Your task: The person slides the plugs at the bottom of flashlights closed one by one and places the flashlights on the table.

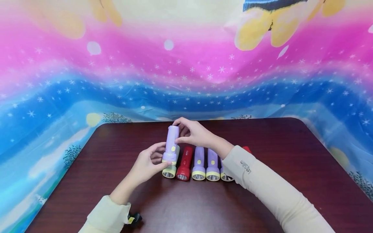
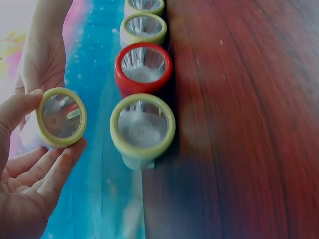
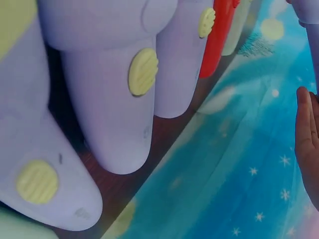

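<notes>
A purple flashlight [image 1: 172, 142] with a yellow switch is held tilted above the left end of a row of flashlights, its lens end low. My left hand [image 1: 147, 163] pinches it near the lens, thumb on one side and fingers on the other. In the left wrist view its yellow-rimmed lens [image 2: 62, 117] sits between thumb and fingertips. Around the tail end, my right hand [image 1: 195, 132] holds it with thumb and curled fingers. Directly below stands a pale green flashlight [image 1: 169, 172], partly covered by the held one and my left thumb.
Beside the pale green one lie a red flashlight [image 1: 185, 163] and purple flashlights [image 1: 199, 163], lenses toward me. Another red flashlight [image 1: 247, 149] is mostly behind the right sleeve [image 1: 262, 181]. The dark wooden table [image 1: 180, 207] ends at a printed cloth backdrop [image 1: 186, 81].
</notes>
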Motion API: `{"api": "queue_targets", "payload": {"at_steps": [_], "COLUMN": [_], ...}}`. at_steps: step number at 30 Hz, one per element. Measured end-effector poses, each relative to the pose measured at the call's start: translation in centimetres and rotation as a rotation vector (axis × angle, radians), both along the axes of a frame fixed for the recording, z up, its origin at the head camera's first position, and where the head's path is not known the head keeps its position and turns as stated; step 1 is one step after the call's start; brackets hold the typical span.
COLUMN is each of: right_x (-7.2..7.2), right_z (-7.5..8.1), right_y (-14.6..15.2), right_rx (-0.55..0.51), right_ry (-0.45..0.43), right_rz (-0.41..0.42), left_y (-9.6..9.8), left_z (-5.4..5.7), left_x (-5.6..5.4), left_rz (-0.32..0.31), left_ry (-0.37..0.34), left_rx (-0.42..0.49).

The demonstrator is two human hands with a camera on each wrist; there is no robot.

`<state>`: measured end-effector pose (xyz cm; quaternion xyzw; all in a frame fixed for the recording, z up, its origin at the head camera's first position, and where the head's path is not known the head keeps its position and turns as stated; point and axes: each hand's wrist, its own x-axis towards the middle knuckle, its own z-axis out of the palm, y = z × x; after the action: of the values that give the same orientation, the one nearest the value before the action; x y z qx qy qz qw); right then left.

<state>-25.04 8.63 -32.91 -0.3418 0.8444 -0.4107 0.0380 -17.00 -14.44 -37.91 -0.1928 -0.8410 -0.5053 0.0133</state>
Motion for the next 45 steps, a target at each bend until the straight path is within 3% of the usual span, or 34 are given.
{"api": "queue_targets", "payload": {"at_steps": [11,23,35,45], "right_x": [-1.3,-2.5,-2.6,-3.0], "right_z": [-0.3,-1.4,-2.8,-3.4], "right_y": [-2.4,-2.7,-3.1,-3.4], "right_rx": [0.168,0.214,0.371,0.382], "right_ry": [0.064,-0.025,-0.158,-0.19], "right_rz": [0.09,0.222,0.205,0.237], "left_y": [-2.9,-4.4,-5.7,-6.1], "left_z": [-0.6,-1.3,-3.0,-3.7], "left_x": [-0.2,-0.5,-1.4,-2.0], "left_rz": [-0.021,-0.042,-0.073,-0.109], "left_ry": [-0.081,-0.164,-0.246,-0.292], "left_rx": [-0.001,-0.001,-0.019,-0.039]}}
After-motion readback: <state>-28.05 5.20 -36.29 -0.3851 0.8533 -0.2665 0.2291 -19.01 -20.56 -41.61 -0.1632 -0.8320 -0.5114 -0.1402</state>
